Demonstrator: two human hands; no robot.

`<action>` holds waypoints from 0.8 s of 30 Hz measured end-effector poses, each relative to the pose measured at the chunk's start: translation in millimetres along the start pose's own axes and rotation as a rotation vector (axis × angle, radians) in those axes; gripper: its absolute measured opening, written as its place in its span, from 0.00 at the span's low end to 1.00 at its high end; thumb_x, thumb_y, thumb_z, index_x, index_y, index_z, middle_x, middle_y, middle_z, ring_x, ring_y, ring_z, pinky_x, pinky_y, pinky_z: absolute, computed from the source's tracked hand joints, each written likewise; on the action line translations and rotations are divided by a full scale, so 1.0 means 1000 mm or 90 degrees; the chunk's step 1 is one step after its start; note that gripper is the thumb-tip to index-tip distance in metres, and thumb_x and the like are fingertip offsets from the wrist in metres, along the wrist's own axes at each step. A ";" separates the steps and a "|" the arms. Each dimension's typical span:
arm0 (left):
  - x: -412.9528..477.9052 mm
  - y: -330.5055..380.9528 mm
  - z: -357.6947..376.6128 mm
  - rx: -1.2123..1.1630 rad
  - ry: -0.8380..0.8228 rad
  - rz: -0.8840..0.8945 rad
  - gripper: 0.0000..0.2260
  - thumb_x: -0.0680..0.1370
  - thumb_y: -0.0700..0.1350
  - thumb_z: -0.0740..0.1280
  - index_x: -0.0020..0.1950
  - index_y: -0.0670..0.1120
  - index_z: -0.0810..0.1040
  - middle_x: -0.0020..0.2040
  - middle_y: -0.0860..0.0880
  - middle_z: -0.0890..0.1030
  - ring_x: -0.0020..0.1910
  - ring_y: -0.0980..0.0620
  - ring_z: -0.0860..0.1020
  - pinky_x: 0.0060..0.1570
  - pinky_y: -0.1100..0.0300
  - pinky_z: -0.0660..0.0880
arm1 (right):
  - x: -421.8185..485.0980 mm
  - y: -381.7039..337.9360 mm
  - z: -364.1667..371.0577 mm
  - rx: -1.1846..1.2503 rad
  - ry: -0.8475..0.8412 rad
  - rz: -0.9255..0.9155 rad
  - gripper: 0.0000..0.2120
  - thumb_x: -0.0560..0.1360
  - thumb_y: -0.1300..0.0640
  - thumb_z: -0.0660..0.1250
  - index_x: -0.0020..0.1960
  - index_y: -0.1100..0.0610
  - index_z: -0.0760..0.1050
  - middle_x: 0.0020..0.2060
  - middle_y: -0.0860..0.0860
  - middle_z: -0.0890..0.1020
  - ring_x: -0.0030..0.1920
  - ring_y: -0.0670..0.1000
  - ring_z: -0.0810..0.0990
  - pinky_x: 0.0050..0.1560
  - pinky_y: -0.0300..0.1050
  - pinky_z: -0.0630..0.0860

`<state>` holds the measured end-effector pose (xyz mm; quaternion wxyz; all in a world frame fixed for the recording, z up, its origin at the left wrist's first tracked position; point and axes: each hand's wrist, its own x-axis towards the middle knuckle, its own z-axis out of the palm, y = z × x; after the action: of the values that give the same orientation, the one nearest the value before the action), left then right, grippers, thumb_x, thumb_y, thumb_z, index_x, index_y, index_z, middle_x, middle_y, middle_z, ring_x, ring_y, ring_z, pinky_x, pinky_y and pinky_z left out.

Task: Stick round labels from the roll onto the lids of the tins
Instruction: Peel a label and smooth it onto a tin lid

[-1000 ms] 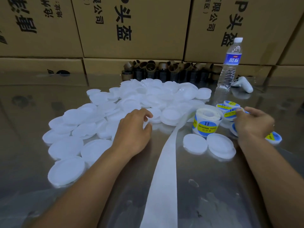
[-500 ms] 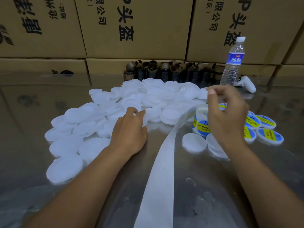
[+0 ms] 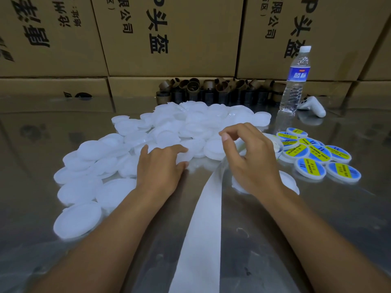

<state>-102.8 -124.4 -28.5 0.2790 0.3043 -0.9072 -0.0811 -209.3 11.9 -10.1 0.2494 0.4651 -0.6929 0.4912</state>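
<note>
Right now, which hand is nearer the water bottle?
Right. The right hand is over the label roll, in front and left of the water bottle. The left hand rests on the unlabelled white lids, farther left.

Lying across the shiny table [image 3: 317,229]: a heap of white lids [image 3: 169,127], labelled lids [image 3: 319,154] at right, a backing strip [image 3: 203,229] trailing nearward. Sitting at the back: 1 water bottle [image 3: 295,81], a controller [image 3: 313,105], brown cores [image 3: 211,89].
</note>
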 end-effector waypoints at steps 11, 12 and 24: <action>0.000 0.004 -0.003 -0.161 0.193 -0.025 0.10 0.81 0.47 0.63 0.54 0.45 0.82 0.45 0.46 0.85 0.48 0.43 0.78 0.68 0.53 0.59 | -0.002 0.000 0.002 0.021 -0.052 0.075 0.10 0.77 0.53 0.61 0.52 0.52 0.80 0.41 0.42 0.80 0.47 0.45 0.77 0.49 0.38 0.70; 0.000 0.006 -0.004 -0.173 0.214 -0.010 0.10 0.81 0.46 0.63 0.54 0.44 0.82 0.44 0.46 0.85 0.48 0.44 0.78 0.68 0.56 0.57 | -0.003 0.000 0.002 0.042 -0.062 0.109 0.10 0.77 0.53 0.62 0.54 0.51 0.80 0.41 0.43 0.81 0.47 0.45 0.78 0.49 0.36 0.70; -0.004 0.020 -0.007 -0.176 0.304 0.331 0.09 0.76 0.47 0.67 0.50 0.44 0.84 0.47 0.49 0.85 0.47 0.49 0.82 0.59 0.54 0.65 | 0.012 -0.011 -0.008 0.519 -0.091 0.409 0.09 0.75 0.57 0.68 0.55 0.55 0.79 0.35 0.51 0.84 0.31 0.48 0.82 0.35 0.35 0.76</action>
<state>-106.0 -105.8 -18.3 0.5320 0.0336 -0.8442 -0.0558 -205.4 13.5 7.2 -0.1632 0.3207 -0.5687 0.7396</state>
